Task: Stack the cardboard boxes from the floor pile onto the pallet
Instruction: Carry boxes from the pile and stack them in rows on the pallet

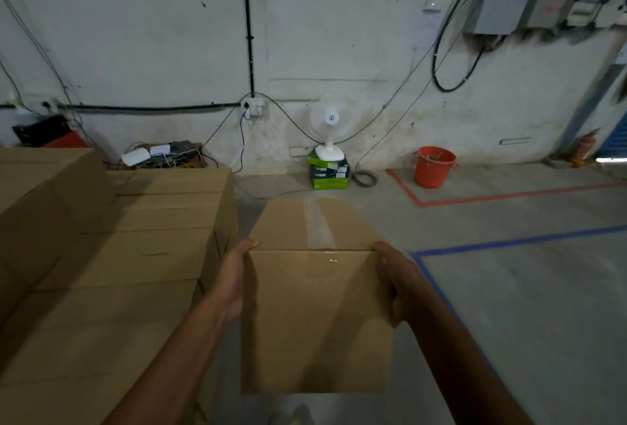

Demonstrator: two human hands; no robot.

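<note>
L hand (233,277), R hand (391,278): grip spread flat, pressing opp. sides of 1 cardboard box (315,316).

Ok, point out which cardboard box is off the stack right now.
The taped box in the middle, held up between the left hand and right hand; the other boxes sit stacked at left, untouched.

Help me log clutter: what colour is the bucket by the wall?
Orange-red; the bucket shows best in the head view.
</note>
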